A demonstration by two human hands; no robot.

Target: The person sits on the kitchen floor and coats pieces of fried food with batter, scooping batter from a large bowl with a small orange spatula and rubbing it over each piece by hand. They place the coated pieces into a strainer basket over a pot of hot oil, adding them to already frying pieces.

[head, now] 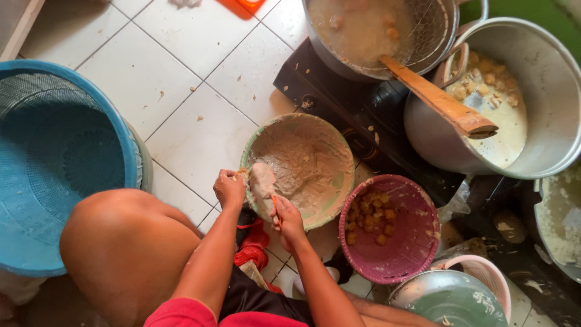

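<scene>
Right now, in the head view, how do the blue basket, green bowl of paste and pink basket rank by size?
1. Blue basket, though partly cropped.
2. Green bowl and pink basket look alike; unsure.

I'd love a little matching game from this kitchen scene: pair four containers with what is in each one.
Containers:
1. green-rimmed bowl
2. pink basket
3. big metal pot
4. blue basket

Contents:
A. small golden-brown pieces
B. nothing visible
C. greyish-beige paste
D. pale liquid with floating lumps

Pairs: 1-C, 2-A, 3-D, 4-B
</scene>
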